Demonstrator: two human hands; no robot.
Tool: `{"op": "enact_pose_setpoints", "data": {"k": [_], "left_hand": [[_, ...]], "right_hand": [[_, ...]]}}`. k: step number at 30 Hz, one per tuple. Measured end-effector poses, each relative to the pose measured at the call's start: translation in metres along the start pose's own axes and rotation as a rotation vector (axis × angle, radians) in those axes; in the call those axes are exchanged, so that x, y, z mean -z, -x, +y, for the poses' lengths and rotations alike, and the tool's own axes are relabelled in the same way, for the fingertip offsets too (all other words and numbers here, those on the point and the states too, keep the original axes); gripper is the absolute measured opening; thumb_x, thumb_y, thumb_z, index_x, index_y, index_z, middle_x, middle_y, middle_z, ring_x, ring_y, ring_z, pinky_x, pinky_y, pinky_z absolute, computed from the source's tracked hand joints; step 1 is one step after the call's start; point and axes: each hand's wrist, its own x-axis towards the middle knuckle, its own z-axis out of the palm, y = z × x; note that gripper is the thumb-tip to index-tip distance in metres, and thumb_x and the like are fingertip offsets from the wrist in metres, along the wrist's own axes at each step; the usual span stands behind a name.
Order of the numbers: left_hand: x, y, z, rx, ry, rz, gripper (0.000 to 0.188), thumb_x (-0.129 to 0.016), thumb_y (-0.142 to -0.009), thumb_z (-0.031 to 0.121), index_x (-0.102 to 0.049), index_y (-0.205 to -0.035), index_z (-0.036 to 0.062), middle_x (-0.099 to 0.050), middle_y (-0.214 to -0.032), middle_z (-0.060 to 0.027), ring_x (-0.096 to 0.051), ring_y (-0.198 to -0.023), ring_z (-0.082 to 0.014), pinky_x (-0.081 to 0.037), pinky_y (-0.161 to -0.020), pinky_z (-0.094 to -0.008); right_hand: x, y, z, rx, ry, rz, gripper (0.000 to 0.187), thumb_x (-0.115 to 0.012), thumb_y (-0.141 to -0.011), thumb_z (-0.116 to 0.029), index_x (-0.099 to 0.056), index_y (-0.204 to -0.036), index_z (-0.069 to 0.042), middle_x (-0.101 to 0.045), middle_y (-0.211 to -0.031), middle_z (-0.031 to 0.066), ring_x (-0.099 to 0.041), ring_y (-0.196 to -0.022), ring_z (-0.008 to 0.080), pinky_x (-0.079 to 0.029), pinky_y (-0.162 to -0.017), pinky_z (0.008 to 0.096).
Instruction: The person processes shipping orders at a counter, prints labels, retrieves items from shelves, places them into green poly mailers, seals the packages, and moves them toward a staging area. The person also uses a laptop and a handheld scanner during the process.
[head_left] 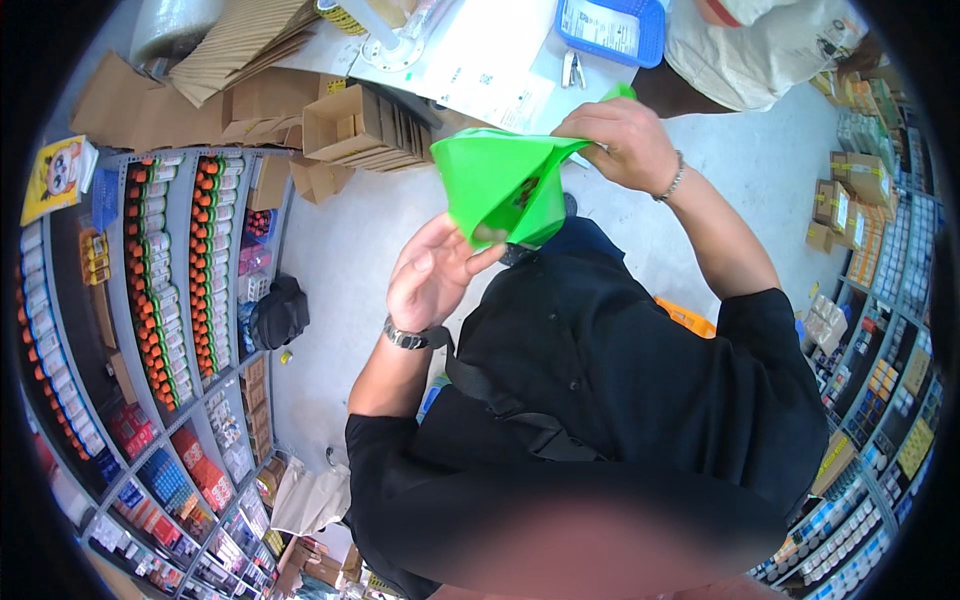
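Observation:
A bright green plastic bag (490, 170) is held up in front of me between both hands. My right hand (622, 142) is closed on its upper right edge, the fingertips pinching the plastic. At the bag's lower left, my left hand (432, 275) has its fingers against the plastic, while its thumb stands apart. A fold gapes between the hands. Something dark and reddish shows in it, with something pale lower down; I cannot make out what either is.
Ahead stands a white table with papers (490, 95), a blue basket (615, 30) and a small metal tool (572, 70). Cardboard boxes (345, 125) are at its left. Shelves of orange-capped bottles (150, 280) line the left, stocked shelves (880, 350) the right. A black bag (280, 315) lies beside the left shelves.

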Motion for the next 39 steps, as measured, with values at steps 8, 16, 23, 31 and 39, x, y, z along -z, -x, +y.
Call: {"op": "enact_pose_setpoints", "data": {"k": [8,16,23,31,39], "left_hand": [[0.045,-0.045,0.024,0.006,-1.299,0.268,0.046,-0.067,-0.084,0.01,-0.054,-0.127,0.003,-0.059,-0.124,-0.0107,-0.059,-0.109,-0.0218,-0.047,-0.092,-0.0349],[0.046,-0.161,-0.025,-0.436,-1.621,-0.211,0.049,-0.08,-0.068,0.023,-0.064,-0.111,0.0068,-0.063,-0.111,-0.008,-0.061,-0.098,-0.0261,-0.05,-0.083,-0.0361],[0.075,-0.196,-0.037,-0.538,-1.625,-0.286,0.037,-0.075,-0.073,0.024,-0.066,-0.104,0.0063,-0.067,-0.101,-0.006,-0.065,-0.088,-0.0234,-0.052,-0.075,-0.0345],[0.121,-0.222,-0.026,-0.67,-1.601,-0.433,0.025,-0.069,-0.076,0.011,-0.067,-0.101,0.0128,-0.07,-0.09,-0.0024,-0.067,-0.081,-0.0186,-0.052,-0.081,-0.0348],[0.133,-0.223,-0.009,-0.586,-1.511,-0.483,0.02,-0.069,-0.075,0.01,-0.067,-0.095,0.0129,-0.07,-0.096,-0.003,-0.067,-0.087,-0.0198,-0.051,-0.085,-0.0374]], "right_hand": [[0.028,-0.024,0.036,0.332,0.275,-0.137,0.018,-0.063,-0.07,-0.007,-0.066,-0.086,-0.016,-0.062,-0.081,-0.0035,-0.059,-0.075,0.0151,-0.043,-0.084,0.034],[0.004,-0.022,0.089,0.233,0.329,-0.192,0.016,-0.061,-0.072,-0.011,-0.066,-0.086,-0.016,-0.063,-0.084,-0.0049,-0.058,-0.072,0.014,-0.043,-0.085,0.0344],[-0.002,-0.023,0.085,0.005,0.297,-0.159,0.016,-0.062,-0.073,-0.009,-0.068,-0.087,-0.015,-0.065,-0.087,-0.0038,-0.061,-0.076,0.0151,-0.044,-0.085,0.0349],[-0.021,-0.025,0.075,-0.282,0.198,-0.061,0.029,-0.065,-0.073,-0.014,-0.066,-0.102,-0.015,-0.063,-0.091,0.001,-0.062,-0.083,0.0204,-0.045,-0.082,0.0334],[0.012,-0.034,0.06,-0.585,-0.074,-0.102,0.043,-0.069,-0.075,-0.015,-0.06,-0.117,-0.008,-0.063,-0.105,0.0109,-0.062,-0.093,0.0286,-0.051,-0.082,0.0381]]}}
